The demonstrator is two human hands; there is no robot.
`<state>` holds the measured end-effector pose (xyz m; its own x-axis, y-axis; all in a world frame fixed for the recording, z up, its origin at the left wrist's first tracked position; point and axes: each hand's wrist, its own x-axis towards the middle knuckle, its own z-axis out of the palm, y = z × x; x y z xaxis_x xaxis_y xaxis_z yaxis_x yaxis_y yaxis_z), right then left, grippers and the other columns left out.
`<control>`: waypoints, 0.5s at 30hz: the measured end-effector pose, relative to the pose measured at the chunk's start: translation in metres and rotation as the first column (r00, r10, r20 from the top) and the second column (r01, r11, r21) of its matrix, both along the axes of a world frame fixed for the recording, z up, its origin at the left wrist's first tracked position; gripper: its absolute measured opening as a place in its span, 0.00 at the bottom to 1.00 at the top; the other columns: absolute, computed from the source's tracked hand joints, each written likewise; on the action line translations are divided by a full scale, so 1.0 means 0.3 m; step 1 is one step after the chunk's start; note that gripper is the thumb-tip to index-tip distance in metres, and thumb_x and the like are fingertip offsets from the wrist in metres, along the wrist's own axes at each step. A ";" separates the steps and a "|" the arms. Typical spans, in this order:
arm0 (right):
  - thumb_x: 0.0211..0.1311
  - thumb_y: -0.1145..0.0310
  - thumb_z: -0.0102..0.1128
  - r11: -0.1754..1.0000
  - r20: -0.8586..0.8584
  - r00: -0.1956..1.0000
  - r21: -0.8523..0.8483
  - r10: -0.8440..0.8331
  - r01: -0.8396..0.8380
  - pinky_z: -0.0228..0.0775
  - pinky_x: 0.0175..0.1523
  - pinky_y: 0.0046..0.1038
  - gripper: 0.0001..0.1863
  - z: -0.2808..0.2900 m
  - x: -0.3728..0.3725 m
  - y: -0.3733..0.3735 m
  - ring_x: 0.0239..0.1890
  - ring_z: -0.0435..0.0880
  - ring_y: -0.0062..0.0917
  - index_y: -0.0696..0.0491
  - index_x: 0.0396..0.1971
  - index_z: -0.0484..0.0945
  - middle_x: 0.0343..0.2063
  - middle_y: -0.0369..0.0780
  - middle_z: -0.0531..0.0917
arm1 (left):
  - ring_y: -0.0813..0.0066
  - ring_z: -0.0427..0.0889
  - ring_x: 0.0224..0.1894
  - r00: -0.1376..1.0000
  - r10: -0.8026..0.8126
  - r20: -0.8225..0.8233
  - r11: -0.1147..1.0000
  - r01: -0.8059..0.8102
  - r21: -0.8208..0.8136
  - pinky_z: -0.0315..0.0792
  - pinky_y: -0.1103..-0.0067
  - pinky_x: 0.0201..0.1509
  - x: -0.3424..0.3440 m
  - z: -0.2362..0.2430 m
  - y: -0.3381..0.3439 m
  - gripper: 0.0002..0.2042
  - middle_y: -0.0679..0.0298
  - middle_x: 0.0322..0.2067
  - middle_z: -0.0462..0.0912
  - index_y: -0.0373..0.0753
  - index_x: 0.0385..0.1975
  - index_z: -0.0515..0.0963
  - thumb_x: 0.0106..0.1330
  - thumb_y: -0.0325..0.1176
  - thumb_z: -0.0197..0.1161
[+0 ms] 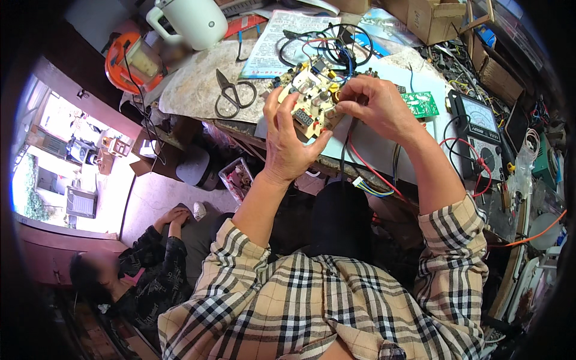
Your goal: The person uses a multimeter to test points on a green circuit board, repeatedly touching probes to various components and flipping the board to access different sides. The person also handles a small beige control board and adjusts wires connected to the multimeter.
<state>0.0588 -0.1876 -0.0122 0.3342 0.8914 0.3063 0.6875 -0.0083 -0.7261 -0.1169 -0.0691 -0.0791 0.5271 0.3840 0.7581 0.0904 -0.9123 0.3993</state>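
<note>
A pale circuit board crowded with components and a small digit display is tilted above the front of the workbench. My left hand grips it along the left and near edges, thumb and fingers spread around it. My right hand is at the board's right side, thumb and forefinger pinched together by its components; what lies between the fingertips is hidden. Black and coloured wires trail behind the board. Red and black leads hang down below my right hand, near a white plug with coloured wires.
Black-handled scissors lie left of the board. A green circuit board and an analog multimeter lie to the right. At the back are a printed sheet and a white jug. A person sits at lower left.
</note>
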 end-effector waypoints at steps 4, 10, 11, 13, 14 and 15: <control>0.53 0.64 0.72 1.000 0.040 0.999 -0.028 -0.001 0.002 0.73 0.36 0.31 0.10 -0.033 0.004 0.023 0.28 0.83 0.29 0.55 0.30 0.83 0.26 0.39 0.83 | 0.51 0.66 0.63 1.000 -0.011 0.011 1.000 0.012 -0.021 0.70 0.65 0.62 -0.003 -0.007 0.004 0.44 0.46 0.63 0.58 0.36 0.61 0.63 0.42 0.35 0.82; 0.54 0.65 0.71 0.997 0.173 0.984 -0.061 -0.028 0.040 0.73 0.36 0.31 0.10 -0.035 -0.010 0.028 0.29 0.83 0.32 0.54 0.31 0.82 0.28 0.40 0.83 | 0.51 0.67 0.62 1.000 -0.026 -0.001 1.000 0.026 -0.014 0.70 0.65 0.62 -0.005 -0.005 0.002 0.45 0.45 0.63 0.61 0.35 0.60 0.63 0.42 0.39 0.82; 0.54 0.66 0.71 0.997 0.192 0.981 -0.066 -0.030 0.043 0.74 0.36 0.32 0.09 -0.033 -0.014 0.029 0.30 0.83 0.33 0.54 0.31 0.82 0.28 0.40 0.84 | 0.51 0.67 0.62 1.000 -0.028 0.004 1.000 0.028 -0.015 0.70 0.65 0.62 -0.006 -0.008 0.005 0.44 0.45 0.63 0.61 0.34 0.60 0.63 0.42 0.40 0.82; 0.54 0.66 0.70 0.999 0.119 0.993 -0.022 -0.026 0.029 0.74 0.36 0.32 0.09 -0.036 -0.009 0.024 0.30 0.83 0.33 0.54 0.31 0.82 0.28 0.40 0.83 | 0.49 0.66 0.62 0.999 -0.033 0.007 0.999 0.033 -0.020 0.69 0.64 0.63 -0.007 -0.014 0.009 0.44 0.44 0.62 0.61 0.35 0.60 0.63 0.42 0.39 0.82; 0.54 0.66 0.70 1.000 0.084 0.996 0.001 -0.021 0.021 0.74 0.36 0.32 0.09 -0.034 -0.008 0.023 0.30 0.84 0.33 0.54 0.31 0.82 0.28 0.40 0.83 | 0.47 0.66 0.62 0.999 -0.034 0.006 0.999 0.034 -0.025 0.67 0.62 0.63 -0.006 -0.015 0.010 0.44 0.44 0.61 0.60 0.35 0.59 0.62 0.42 0.39 0.82; 0.54 0.66 0.70 0.999 0.099 0.995 0.040 -0.032 0.029 0.74 0.36 0.32 0.09 -0.027 -0.010 0.022 0.30 0.84 0.33 0.54 0.31 0.82 0.28 0.40 0.83 | 0.45 0.65 0.62 0.999 -0.034 0.005 0.999 0.035 -0.030 0.66 0.61 0.64 -0.007 -0.016 0.010 0.44 0.44 0.61 0.60 0.36 0.59 0.61 0.42 0.38 0.82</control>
